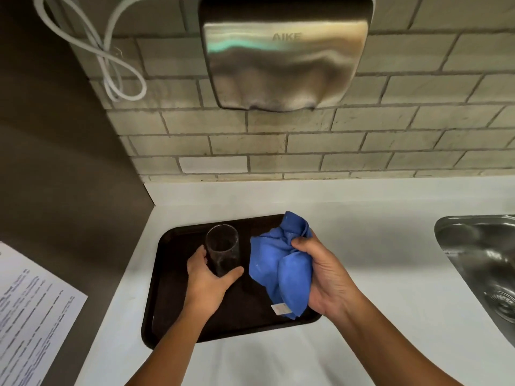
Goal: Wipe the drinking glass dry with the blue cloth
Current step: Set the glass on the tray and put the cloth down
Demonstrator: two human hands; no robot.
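The left hand (207,275) wraps the base of the upright glass (223,250) over the tray (167,302), likely steadying it for wiping. Just right, apart from it, the right hand (324,277) clutches the bunched cloth (278,263), ready to wipe.

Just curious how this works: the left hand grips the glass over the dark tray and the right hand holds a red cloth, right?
Not quite: the cloth is blue, not red, as the head view shows. The rest holds: the left hand grips the glass over the dark tray, and the right hand holds the cloth.
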